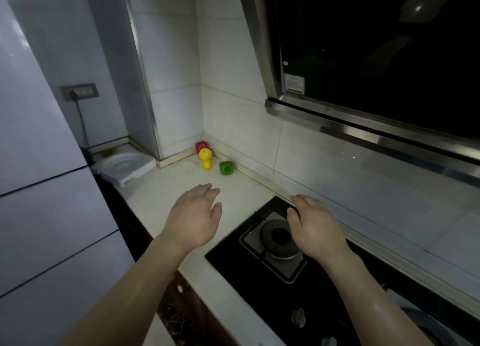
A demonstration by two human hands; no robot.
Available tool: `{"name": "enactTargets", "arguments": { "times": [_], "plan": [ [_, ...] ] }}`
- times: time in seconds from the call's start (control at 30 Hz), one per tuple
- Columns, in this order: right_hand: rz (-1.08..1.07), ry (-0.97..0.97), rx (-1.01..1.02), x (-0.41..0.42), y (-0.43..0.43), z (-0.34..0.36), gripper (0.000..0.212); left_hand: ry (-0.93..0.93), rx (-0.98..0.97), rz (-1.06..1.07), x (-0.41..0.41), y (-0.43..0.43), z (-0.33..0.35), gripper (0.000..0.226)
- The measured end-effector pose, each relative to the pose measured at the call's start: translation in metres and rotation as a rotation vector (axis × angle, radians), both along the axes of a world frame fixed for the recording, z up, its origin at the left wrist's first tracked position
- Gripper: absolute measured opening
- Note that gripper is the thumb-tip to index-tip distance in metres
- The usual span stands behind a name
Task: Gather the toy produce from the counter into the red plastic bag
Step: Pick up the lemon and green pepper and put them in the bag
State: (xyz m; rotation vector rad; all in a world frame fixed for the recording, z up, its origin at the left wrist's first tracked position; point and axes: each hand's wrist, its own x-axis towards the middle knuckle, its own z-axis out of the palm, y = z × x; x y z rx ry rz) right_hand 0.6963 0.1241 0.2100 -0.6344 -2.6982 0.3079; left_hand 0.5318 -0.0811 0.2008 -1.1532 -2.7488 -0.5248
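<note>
Toy produce sits in the far corner of the white counter [161, 205]: a red pepper [201, 146] against the wall, a yellow pepper [205, 154] in front of it, a small yellow lemon [207, 165] touching that, and a green pepper [226, 168] to the right. My left hand [193, 218] hovers palm down over the counter, short of the toys, fingers apart and holding nothing. My right hand [314, 226] is open above the gas burner [278, 237]. No red plastic bag is in view.
A black glass hob [262, 288] with knobs fills the counter's right side. A dark range hood [376, 59] overhangs it. A white ribbed tray [124, 167] lies at the counter's left end, beside a tall pale fridge [39, 163]. Tiled walls close the corner.
</note>
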Motion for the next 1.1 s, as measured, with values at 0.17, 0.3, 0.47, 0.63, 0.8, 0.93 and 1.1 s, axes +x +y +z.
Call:
{"name": "enactTargets", "arguments": {
  "times": [0.17,0.3,0.47,0.63,0.8,0.93,1.1],
  "plan": [
    [-0.016,-0.006,-0.001,-0.055,-0.012,-0.003,0.045,-0.021,0.002,0.001,-0.058,-0.013,-0.004,0.052],
    [-0.035,0.013,-0.022,-0.107,-0.035,-0.006,0.052,-0.022,0.017,-0.02,-0.112,-0.029,-0.007,0.05],
    [-0.073,0.031,-0.041,-0.175,-0.065,-0.01,0.057,-0.022,0.031,-0.064,-0.181,-0.049,-0.009,0.048],
    [-0.105,-0.004,-0.036,-0.221,-0.085,-0.013,0.054,-0.013,0.037,-0.097,-0.236,-0.064,-0.01,0.052],
    [-0.142,0.011,-0.059,-0.257,-0.079,-0.025,0.053,-0.028,0.012,-0.119,-0.28,-0.053,-0.018,0.047],
    [-0.155,-0.021,-0.059,-0.29,-0.056,-0.04,0.06,-0.048,-0.006,-0.126,-0.311,-0.029,-0.029,0.047],
    [-0.138,-0.072,-0.112,-0.342,-0.018,-0.053,0.057,-0.039,-0.037,-0.114,-0.357,0.003,-0.041,0.047]
  ]
}}
